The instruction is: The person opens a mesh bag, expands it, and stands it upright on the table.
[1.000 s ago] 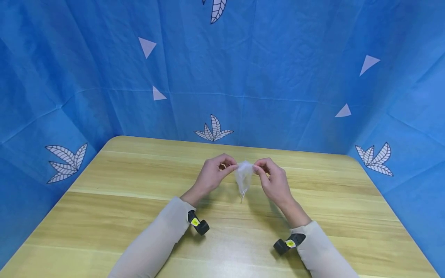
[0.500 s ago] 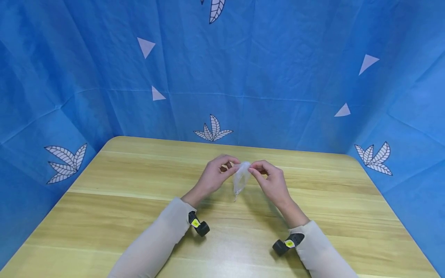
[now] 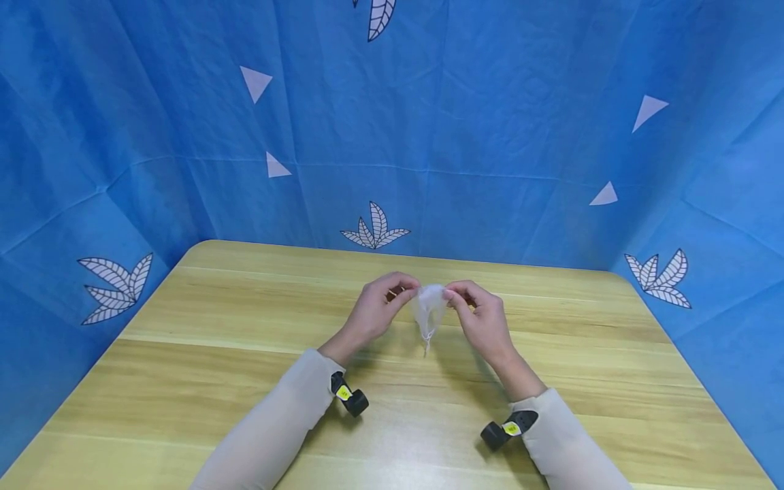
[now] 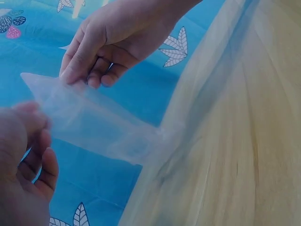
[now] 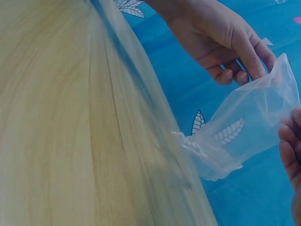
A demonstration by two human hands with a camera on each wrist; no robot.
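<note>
The left wrist view's edge cuts off the left hand (image 4: 14,155), whose fingertips (image 4: 38,118) are blurred.

Curtained-off booth resembling a makeshift recording studio: blue cloth (image 3: 502,102) printed with white leaves (image 3: 380,219) and pale triangles (image 3: 256,82) encloses a wood-grain counter (image 3: 245,299) behind and on both sides; small black cameras (image 3: 356,403) sit at both sleeve cuffs (image 3: 327,364).

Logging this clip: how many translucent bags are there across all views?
1. The translucent bag hangs between the left hand and the right hand, each pinching it near its upper end. All three views show this same bag; no other is visible.
</note>
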